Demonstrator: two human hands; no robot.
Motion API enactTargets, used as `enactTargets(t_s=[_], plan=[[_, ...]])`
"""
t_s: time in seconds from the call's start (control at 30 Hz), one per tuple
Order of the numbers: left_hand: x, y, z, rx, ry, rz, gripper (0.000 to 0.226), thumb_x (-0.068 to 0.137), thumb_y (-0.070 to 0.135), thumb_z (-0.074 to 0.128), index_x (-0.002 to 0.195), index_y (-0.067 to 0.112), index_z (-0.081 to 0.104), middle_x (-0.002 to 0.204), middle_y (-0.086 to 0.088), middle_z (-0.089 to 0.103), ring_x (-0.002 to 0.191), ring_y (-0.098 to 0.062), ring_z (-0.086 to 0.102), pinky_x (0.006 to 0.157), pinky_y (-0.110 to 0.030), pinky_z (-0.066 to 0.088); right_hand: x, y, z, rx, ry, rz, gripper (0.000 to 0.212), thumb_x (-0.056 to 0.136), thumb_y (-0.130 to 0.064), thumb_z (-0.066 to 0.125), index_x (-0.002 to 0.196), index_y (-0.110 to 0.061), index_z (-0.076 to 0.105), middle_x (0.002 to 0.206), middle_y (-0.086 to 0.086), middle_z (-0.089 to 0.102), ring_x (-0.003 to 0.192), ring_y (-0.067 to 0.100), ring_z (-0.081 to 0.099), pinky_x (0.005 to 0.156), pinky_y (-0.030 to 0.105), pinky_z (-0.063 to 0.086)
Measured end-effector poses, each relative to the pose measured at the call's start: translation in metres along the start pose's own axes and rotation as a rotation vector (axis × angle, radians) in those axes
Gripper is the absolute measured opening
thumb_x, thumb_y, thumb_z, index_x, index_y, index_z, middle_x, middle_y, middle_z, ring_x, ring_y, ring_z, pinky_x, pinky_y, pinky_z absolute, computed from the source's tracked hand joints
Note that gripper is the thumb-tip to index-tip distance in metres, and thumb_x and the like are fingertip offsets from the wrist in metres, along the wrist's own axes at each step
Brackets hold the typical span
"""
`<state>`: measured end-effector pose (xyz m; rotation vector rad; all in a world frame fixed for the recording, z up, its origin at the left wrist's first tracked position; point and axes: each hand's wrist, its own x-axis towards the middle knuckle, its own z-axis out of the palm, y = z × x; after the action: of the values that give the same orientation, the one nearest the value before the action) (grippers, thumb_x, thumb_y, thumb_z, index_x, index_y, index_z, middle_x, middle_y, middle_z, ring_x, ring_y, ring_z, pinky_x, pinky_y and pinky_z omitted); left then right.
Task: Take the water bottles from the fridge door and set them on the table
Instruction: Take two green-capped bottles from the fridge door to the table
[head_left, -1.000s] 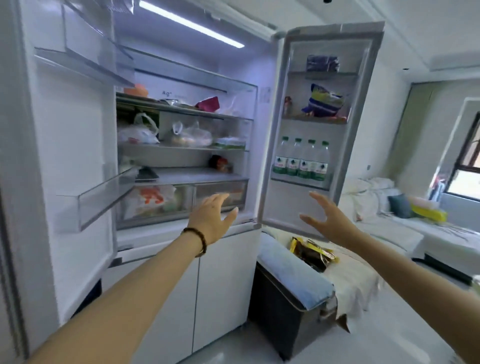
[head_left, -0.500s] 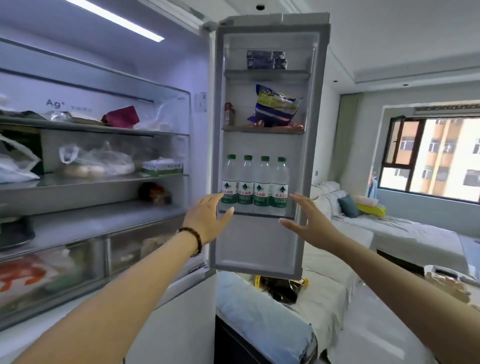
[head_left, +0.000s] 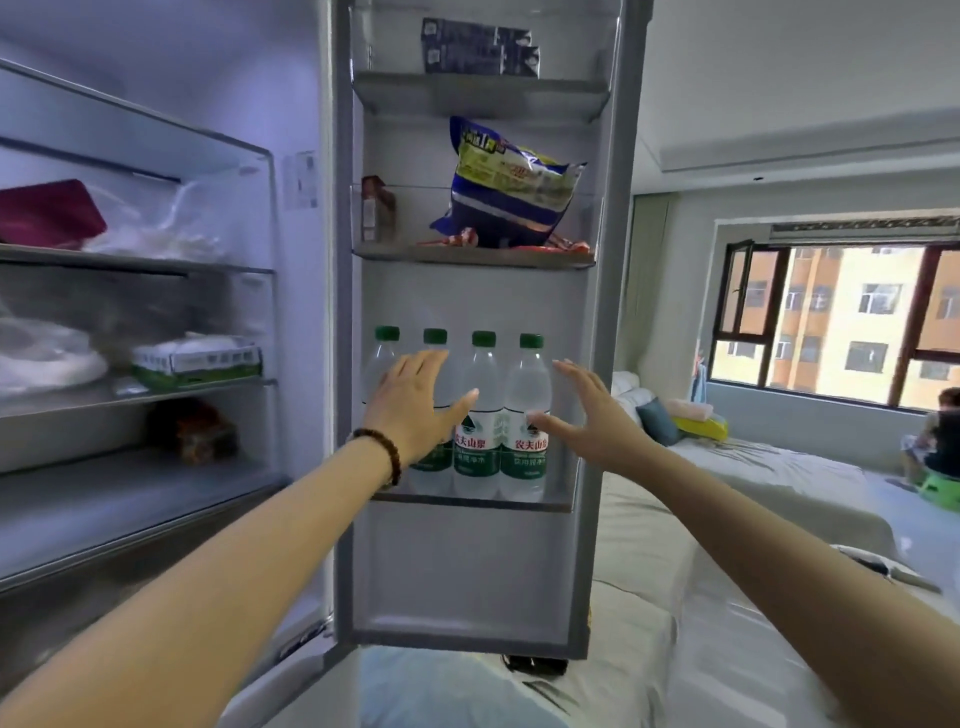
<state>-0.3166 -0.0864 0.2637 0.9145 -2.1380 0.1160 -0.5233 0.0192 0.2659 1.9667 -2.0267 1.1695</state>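
The fridge door (head_left: 483, 571) stood open, and four water bottles (head_left: 480, 415) with green caps stood upright in a row on its lowest shelf (head_left: 467, 503). The left hand (head_left: 413, 410), a bead bracelet (head_left: 387, 457) on its wrist, was spread flat before the two bottles nearer the door's hinge side, its grip apart; whether it touched them I could not tell. The right hand (head_left: 597, 421) hovered at the bottle on the door's outer side, fingers apart, holding nothing. A blue and yellow bag (head_left: 506, 192) sat on the shelf above the bottles.
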Motion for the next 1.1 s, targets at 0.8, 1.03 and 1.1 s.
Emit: enactTargets(t_s=[0.8, 1.03, 1.1], plan=[[0.087, -0.005, 0.058, -0.815, 0.020, -0.057, 0.050, 0.073, 0.047, 0.062, 0.115, 0.021, 0.050, 0.102, 0.012, 0.060, 0.099, -0.002, 0.057, 0.091, -0.018, 0.045, 0.105, 0.035, 0.049, 0.769, 0.212, -0.043, 0.022, 0.088, -0.034, 0.060, 0.103, -0.019, 0.065, 0.093, -0.006, 0.069, 0.081, -0.009, 0.061, 0.072, 0.005, 0.044], [0.082, 0.003, 0.055, -0.927, -0.002, -0.061, 0.037, 0.070, 0.047, 0.061, 0.099, 0.024, 0.060, 0.106, -0.003, 0.068, 0.100, -0.011, 0.063, 0.086, -0.021, 0.049, 0.102, 0.029, 0.056, 0.902, 0.294, -0.097, 0.021, 0.083, -0.037, 0.064, 0.095, -0.020, 0.069, 0.087, -0.006, 0.074, 0.086, 0.003, 0.066, 0.074, 0.010, 0.046], [0.077, 0.006, 0.052, -0.959, 0.033, -0.073, 0.035, 0.070, 0.044, 0.062, 0.098, 0.024, 0.060, 0.105, -0.005, 0.068, 0.101, -0.015, 0.063, 0.089, -0.025, 0.050, 0.099, 0.025, 0.054, 0.920, 0.292, -0.136, 0.024, 0.081, -0.039, 0.065, 0.094, -0.020, 0.069, 0.085, -0.007, 0.073, 0.083, 0.001, 0.066, 0.072, 0.009, 0.046]])
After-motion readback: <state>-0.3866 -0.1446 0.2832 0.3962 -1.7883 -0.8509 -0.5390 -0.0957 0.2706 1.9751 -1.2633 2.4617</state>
